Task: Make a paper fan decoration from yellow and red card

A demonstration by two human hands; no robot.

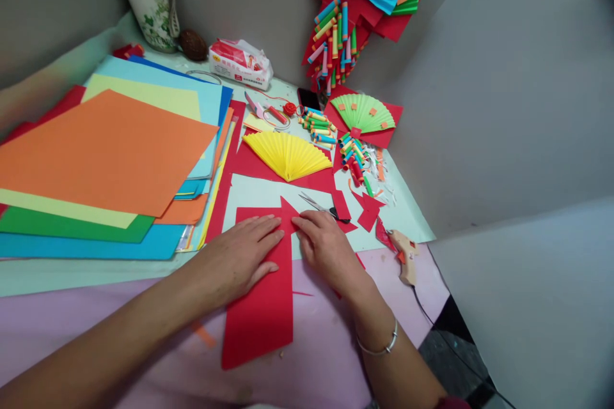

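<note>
A long red sheet of paper [261,313] lies before me, its near end over the pink cloth. My left hand [240,255] rests on its upper part with the fingers spread and the palm down. At the sheet's upper right edge, my right hand [323,249] presses with its fingertips, the fingers bent and close together; whether anything thin is between them is hidden. Black-handled scissors [319,206] lie just beyond my right hand, beside red paper scraps [369,209]. A yellow folded paper fan [288,156] sits farther back on red paper.
Stacked coloured sheets [110,153] cover the left side. A glue gun [407,255] with a cord lies at the right edge. Behind are rolled paper tubes [319,126], a green fan [363,113], a phone [308,99], a tissue pack [241,64] and a white cup [148,0].
</note>
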